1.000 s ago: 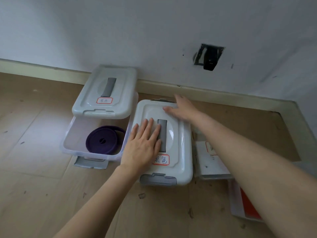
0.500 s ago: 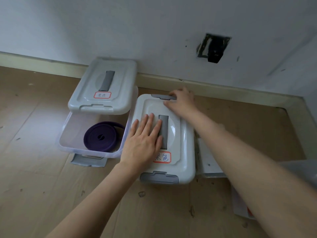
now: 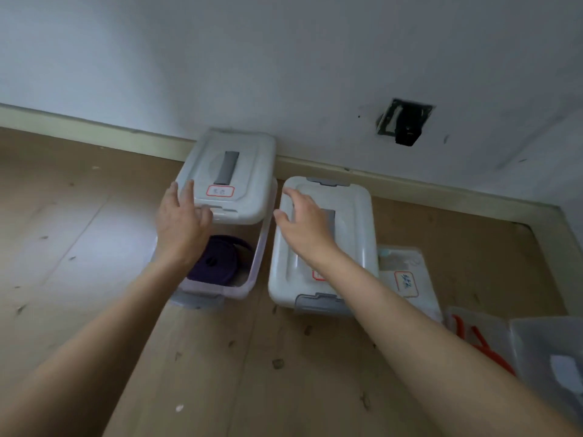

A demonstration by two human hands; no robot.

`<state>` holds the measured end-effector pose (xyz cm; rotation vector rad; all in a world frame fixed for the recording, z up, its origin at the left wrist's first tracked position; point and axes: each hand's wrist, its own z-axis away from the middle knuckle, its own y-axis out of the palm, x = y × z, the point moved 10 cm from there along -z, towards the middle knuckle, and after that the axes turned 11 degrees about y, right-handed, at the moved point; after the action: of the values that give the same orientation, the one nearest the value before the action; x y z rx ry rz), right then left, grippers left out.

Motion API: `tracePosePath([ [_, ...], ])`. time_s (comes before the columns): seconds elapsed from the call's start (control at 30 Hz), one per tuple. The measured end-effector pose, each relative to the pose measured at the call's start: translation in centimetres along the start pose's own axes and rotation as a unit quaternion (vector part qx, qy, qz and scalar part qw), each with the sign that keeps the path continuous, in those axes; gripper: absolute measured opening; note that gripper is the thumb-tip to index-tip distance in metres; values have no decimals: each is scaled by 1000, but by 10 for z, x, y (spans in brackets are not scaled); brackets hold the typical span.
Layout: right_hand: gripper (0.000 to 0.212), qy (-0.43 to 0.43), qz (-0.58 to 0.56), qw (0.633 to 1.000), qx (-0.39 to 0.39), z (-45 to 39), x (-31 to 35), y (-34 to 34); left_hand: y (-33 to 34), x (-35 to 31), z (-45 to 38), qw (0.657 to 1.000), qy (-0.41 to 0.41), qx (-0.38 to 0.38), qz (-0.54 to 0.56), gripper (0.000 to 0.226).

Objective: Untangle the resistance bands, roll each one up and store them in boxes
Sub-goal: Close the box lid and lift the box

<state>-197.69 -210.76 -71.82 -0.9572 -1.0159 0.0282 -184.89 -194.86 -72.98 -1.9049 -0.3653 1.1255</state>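
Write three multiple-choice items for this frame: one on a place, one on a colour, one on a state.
1. Where does the rolled band lie?
A. In the left box
B. On the floor
C. On the right box's lid

2. What colour is that band?
A. Orange
B. Purple
C. Green

3. How does the left box's lid sit?
A. Shut
B. Slid back, leaving the box partly open
C. Upside down on the floor

Key: 1 A, it shows through the clear walls; 2 B, dark purple coil; 3 B, the band shows in the uncovered near half, with the left hand at the lid's near edge.
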Motion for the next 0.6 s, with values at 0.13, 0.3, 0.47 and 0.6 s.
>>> tracePosePath([
  [0.13,52,103,-44,994,-7,-43,26,44,11,66,-20,967,-187,22,171,55],
  [0.3,54,108,-38,993,-30,-41,19,59,6,80,-32,937,-167,-14,307,35],
  [0.47,57,30,-124,989,-76,30,18,50,-32,76,8,955,-90,-52,277,36],
  [0.6,50,77,-77,992,-68,77,1,74,-28,85,57,971,-112,-22,212,35],
])
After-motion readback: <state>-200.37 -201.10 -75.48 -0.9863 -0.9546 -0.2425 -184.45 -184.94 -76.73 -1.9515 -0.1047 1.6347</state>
